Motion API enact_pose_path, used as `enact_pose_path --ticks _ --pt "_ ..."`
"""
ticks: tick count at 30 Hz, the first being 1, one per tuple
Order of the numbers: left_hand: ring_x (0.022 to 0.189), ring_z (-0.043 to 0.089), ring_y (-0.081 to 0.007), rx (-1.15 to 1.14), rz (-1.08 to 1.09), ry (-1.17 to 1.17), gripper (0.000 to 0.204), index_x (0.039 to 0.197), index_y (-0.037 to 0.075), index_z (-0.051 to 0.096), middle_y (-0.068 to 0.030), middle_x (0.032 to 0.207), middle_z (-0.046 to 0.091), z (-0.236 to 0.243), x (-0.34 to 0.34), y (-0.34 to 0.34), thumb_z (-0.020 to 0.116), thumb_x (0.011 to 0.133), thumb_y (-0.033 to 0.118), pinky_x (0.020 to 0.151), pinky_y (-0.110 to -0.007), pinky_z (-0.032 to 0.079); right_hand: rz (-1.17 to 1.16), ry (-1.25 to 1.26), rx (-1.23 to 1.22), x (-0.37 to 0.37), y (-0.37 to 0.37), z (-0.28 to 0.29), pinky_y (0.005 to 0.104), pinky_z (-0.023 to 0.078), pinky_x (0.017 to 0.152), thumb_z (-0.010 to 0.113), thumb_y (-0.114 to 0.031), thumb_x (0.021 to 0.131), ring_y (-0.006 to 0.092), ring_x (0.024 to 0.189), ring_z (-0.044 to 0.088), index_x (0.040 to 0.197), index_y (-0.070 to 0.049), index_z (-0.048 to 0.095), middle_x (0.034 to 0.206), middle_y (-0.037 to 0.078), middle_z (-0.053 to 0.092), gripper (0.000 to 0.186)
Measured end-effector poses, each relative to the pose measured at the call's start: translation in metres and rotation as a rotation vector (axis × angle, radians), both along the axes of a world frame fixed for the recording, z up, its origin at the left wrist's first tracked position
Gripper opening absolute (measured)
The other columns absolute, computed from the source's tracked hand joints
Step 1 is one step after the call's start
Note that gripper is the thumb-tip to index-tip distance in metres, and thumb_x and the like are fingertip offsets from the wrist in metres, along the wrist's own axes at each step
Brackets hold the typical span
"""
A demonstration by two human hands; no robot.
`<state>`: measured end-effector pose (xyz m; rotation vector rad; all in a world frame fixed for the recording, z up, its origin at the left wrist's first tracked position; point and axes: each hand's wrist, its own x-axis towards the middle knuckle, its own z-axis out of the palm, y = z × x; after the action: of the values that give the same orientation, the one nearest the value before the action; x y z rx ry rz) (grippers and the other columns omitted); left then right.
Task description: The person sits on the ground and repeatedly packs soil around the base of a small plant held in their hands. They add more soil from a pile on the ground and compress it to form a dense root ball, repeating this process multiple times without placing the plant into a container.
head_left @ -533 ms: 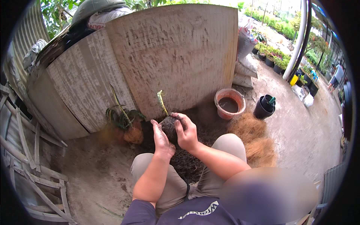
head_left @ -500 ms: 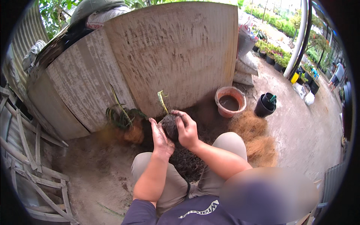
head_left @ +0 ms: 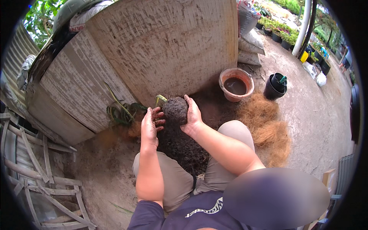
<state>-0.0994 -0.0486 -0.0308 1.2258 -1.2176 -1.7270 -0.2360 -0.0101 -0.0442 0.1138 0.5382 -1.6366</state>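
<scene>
A dark, round soil ball (head_left: 175, 111) with a short yellow-green leaf (head_left: 160, 99) sticking out to its left hangs between my hands. My right hand (head_left: 193, 115) cups the ball from its right side, the fingers partly hidden behind it. On the other side my left hand (head_left: 149, 125) is open, its soil-stained fingers stretched out just beside the ball; a gap shows between palm and soil. Below lies a heap of dark loose soil (head_left: 178, 147) between my knees. Left of my left hand, a leafy plant (head_left: 119, 111) with brown fibre about its base leans near the board.
A terracotta-coloured pot of muddy water (head_left: 235, 86) and black nested pots (head_left: 275, 86) stand at the right. Brown coconut fibre (head_left: 264, 122) lies beside my right knee. A tall board wall (head_left: 165, 50) closes the far side; a wooden slat frame (head_left: 42, 180) stands left.
The soil ball has turned, its leaf now tipping left and its round base toward me. My left hand has come away from it, while the right still holds it.
</scene>
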Motion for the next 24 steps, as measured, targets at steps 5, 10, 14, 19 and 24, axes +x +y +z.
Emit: enact_pose_path --ticks 5,10,14,19,24 --pt "0.065 0.051 -0.0093 -0.046 -0.003 -0.199 0.036 0.103 0.006 0.056 -0.0030 0.083 0.058 -0.023 -0.001 -0.013 0.043 0.090 0.037 0.055 -0.023 0.039 -0.063 -0.002 0.067 -0.009 0.000 0.003 0.0372 0.048 0.080 0.040 -0.038 0.088 0.0232 0.084 0.061 0.093 -0.008 0.059 0.092 0.008 0.064 0.036" --pt "0.081 0.062 -0.0284 -0.537 -0.422 -0.966 0.040 0.090 -0.001 0.061 -0.0169 0.085 0.063 -0.043 0.020 -0.047 0.052 0.082 0.037 0.070 -0.038 0.049 -0.173 0.023 0.123 -0.009 -0.005 0.004 0.0397 0.048 0.078 0.042 -0.035 0.088 0.0237 0.086 0.061 0.097 -0.006 0.055 0.094 0.009 0.062 0.033" --pt "0.087 0.059 -0.0336 -0.775 -0.383 -1.380 0.034 0.088 0.002 0.063 -0.0183 0.091 0.062 0.030 0.047 -0.094 0.052 0.079 0.033 0.076 -0.043 0.048 -0.110 0.040 0.141 -0.017 -0.005 -0.004 0.0405 0.048 0.078 0.042 -0.039 0.085 0.0232 0.087 0.060 0.097 -0.013 0.057 0.098 0.005 0.062 0.033" --pt "0.095 0.060 -0.0290 -0.685 -0.288 -1.622 0.026 0.095 0.003 0.064 -0.0141 0.102 0.062 0.093 0.054 -0.123 0.053 0.075 0.017 0.076 -0.042 0.050 -0.114 0.121 0.170 -0.031 0.000 0.014 0.0475 0.049 0.076 0.037 -0.035 0.082 0.0265 0.088 0.059 0.098 -0.013 0.058 0.097 0.008 0.061 0.034" --pt "0.102 0.058 -0.0237 -0.622 -0.410 -1.716 0.034 0.107 0.007 0.061 -0.0088 0.111 0.060 0.118 0.032 -0.108 0.054 0.075 0.017 0.082 -0.039 0.047 -0.102 0.136 0.132 -0.037 -0.008 0.000 0.0504 0.046 0.081 0.033 -0.033 0.082 0.0296 0.088 0.059 0.095 -0.013 0.061 0.095 0.009 0.063 0.036"
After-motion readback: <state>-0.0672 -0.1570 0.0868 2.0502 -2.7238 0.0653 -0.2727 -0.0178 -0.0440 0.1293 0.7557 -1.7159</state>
